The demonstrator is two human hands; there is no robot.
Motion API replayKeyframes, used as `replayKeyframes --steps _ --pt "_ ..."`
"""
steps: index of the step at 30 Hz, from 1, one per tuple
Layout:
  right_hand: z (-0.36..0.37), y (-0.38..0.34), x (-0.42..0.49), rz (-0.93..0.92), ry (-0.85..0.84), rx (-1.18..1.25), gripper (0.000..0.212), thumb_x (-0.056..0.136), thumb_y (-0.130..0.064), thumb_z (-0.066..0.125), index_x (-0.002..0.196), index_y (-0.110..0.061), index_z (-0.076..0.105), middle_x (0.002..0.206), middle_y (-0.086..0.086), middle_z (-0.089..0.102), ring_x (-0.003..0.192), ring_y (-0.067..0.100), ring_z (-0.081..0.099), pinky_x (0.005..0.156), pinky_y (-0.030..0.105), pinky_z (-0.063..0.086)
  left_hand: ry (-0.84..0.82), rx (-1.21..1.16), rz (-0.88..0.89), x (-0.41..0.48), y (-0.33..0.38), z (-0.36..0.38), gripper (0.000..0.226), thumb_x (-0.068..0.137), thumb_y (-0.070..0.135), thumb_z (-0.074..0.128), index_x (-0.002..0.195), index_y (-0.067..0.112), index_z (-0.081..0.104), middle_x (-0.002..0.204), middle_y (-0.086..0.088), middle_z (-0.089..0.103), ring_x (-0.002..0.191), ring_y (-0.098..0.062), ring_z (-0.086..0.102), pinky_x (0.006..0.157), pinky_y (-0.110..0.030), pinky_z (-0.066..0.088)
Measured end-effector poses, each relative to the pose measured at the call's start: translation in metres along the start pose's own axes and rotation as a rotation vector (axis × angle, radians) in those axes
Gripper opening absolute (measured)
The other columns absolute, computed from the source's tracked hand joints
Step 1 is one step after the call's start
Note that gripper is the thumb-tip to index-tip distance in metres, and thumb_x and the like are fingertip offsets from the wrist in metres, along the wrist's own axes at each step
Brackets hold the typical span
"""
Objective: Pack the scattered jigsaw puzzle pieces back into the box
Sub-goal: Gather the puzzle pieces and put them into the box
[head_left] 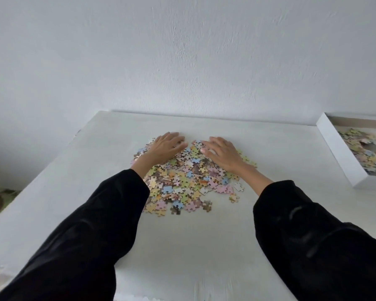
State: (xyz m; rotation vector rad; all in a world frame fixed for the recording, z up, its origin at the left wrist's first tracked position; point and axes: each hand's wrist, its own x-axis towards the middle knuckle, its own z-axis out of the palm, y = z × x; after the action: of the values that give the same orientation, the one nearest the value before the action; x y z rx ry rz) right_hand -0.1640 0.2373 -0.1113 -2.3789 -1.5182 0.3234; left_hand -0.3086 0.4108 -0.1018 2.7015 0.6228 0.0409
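Hands flatten on a heap of jigsaw puzzle pieces [182,177] on a white table [182,246], the left hand [166,146] and right hand [223,154] both spread wide, palms down, gripping nothing. The pile lies beneath and between them; the white box [336,148], partly filled, sits well off beyond the right hand. Light, thin and loose, the pieces likely slide and scatter, best scooped from the pile's outer edges with cupped palms.
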Motion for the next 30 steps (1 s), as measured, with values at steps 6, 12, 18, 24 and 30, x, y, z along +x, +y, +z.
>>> replayKeyframes --steps 6,12,18,24,30 --pt "-0.012 0.007 -0.015 -0.013 0.029 0.101 0.075 0.080 -0.070 0.015 0.144 -0.031 0.020 0.153 0.004 0.020 0.142 0.021 0.015 0.116 0.050 0.008 0.088 -0.068 0.063 -0.025 -0.015 -0.014 0.103 0.064 0.090 0.004 0.143 0.028 0.028 0.153 -0.001 0.023 0.140 -0.020 0.021 0.114 -0.054 0.015" --pt "-0.014 0.051 -0.033 0.196 0.170 0.095 0.071 0.085 -0.065 0.019 0.143 -0.024 0.026 0.152 0.005 0.025 0.141 0.024 0.018 0.115 0.050 0.010 0.178 -0.154 -0.151 -0.072 -0.037 -0.015 0.107 0.060 0.092 0.010 0.140 0.026 0.033 0.151 -0.009 0.024 0.137 -0.027 0.027 0.112 -0.051 0.023" --pt "0.000 0.025 -0.047 0.118 0.160 0.147 0.052 0.098 -0.043 0.021 0.146 -0.024 0.018 0.154 0.005 0.017 0.143 0.022 0.012 0.115 0.040 0.013 0.192 -0.235 -0.157 -0.079 -0.027 0.002 0.113 0.060 0.093 0.007 0.142 0.018 0.026 0.149 -0.011 0.026 0.133 -0.026 0.031 0.108 -0.046 0.028" --pt "0.001 -0.001 -0.050 0.056 0.145 0.186 0.090 0.069 -0.080 0.019 0.145 -0.032 0.013 0.154 0.006 0.013 0.143 0.024 0.009 0.116 0.048 0.010 0.194 -0.134 -0.017 -0.065 -0.014 0.001 0.103 0.064 0.089 -0.001 0.143 0.026 0.023 0.152 -0.006 0.020 0.140 -0.023 0.019 0.113 -0.055 -0.005" --pt "0.007 -0.023 -0.051 -0.034 -0.065 0.012 0.117 0.030 -0.102 0.010 0.132 -0.051 -0.018 0.153 0.005 -0.020 0.141 0.033 -0.017 0.109 0.058 -0.006 0.001 0.064 0.238 -0.070 -0.008 0.008 0.105 0.052 0.096 0.014 0.142 0.046 -0.002 0.156 0.001 -0.003 0.143 -0.023 -0.011 0.107 -0.061 -0.014"
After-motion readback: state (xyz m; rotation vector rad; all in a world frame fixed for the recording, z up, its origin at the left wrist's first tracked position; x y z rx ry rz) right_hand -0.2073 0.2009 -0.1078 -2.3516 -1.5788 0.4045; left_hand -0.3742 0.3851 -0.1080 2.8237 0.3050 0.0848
